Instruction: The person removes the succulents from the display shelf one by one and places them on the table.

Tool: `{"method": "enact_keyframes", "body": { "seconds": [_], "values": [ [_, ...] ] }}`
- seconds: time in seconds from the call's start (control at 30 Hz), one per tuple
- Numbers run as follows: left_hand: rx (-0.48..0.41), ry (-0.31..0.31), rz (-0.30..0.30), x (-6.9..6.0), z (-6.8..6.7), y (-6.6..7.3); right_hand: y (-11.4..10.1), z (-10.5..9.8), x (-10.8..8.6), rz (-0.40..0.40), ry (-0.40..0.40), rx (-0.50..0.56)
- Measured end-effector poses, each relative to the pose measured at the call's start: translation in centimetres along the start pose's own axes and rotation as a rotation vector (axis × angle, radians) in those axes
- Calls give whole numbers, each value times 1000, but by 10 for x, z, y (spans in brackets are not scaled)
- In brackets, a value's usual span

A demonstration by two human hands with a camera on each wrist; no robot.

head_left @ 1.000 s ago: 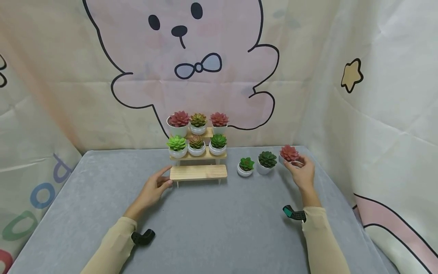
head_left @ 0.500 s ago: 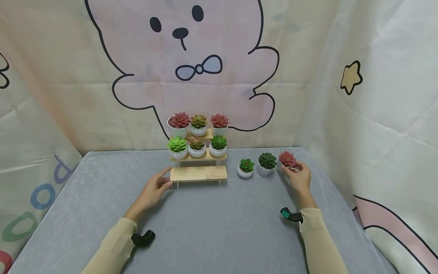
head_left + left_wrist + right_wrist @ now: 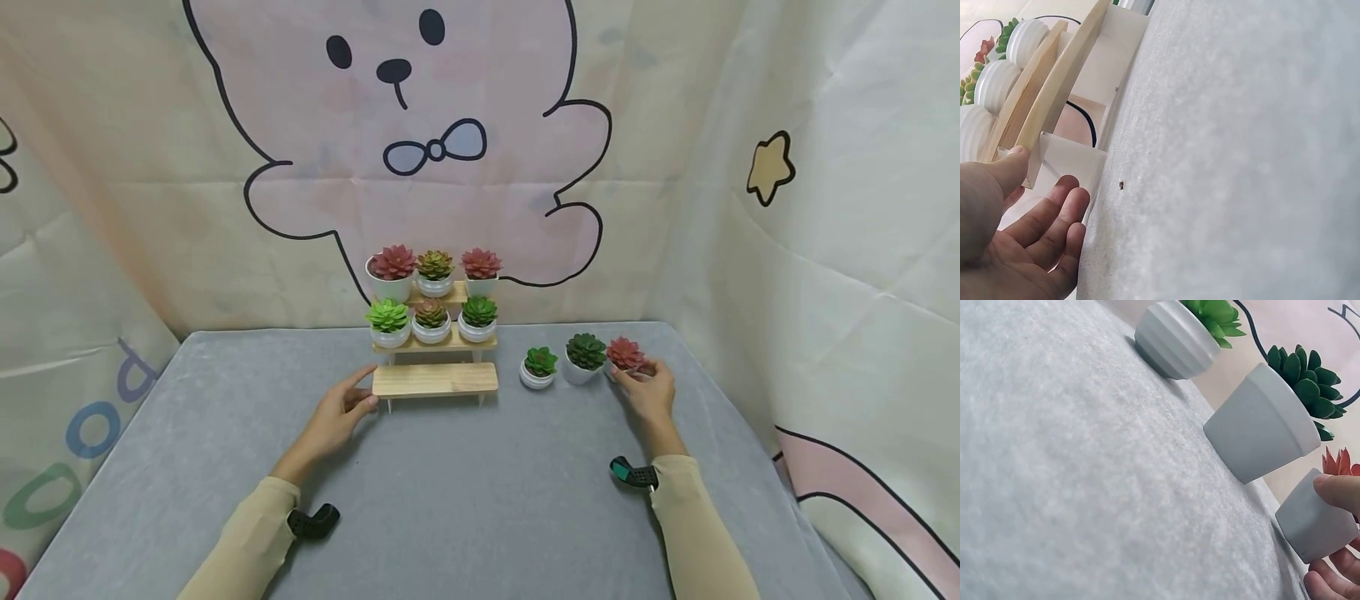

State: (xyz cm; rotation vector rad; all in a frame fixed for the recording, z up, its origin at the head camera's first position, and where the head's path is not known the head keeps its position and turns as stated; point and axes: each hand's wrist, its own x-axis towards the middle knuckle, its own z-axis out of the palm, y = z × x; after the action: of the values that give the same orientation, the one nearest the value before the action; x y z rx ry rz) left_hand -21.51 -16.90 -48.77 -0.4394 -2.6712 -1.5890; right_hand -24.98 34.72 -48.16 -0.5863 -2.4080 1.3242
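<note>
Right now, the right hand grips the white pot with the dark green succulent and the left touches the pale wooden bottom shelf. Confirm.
Not dark green: the right hand grips the white pot with the red succulent, as the right wrist view shows. The rest stands.

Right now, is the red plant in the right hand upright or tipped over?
Upright: in the head view, its red leaves sit above the white pot the right hand grips.

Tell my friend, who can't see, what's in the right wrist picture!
A right hand holds a red succulent in a white pot. Beside it, on gray cloth, stand a dark green succulent and a bright green succulent, also potted in white.
</note>
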Motion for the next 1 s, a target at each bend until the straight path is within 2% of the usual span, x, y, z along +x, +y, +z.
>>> {"method": "enact_keyframes", "body": {
  "seconds": [0.27,0.6,1.0],
  "values": [
    [3,2,-6,2,0,-1,-2,-3,1,31,8,-22],
    [2,2,-5,4,0,-1,3,-3,2,26,33,-13],
    [17,3,13,0,0,-2,9,-2,3,31,-18,-2]
  ]
}}
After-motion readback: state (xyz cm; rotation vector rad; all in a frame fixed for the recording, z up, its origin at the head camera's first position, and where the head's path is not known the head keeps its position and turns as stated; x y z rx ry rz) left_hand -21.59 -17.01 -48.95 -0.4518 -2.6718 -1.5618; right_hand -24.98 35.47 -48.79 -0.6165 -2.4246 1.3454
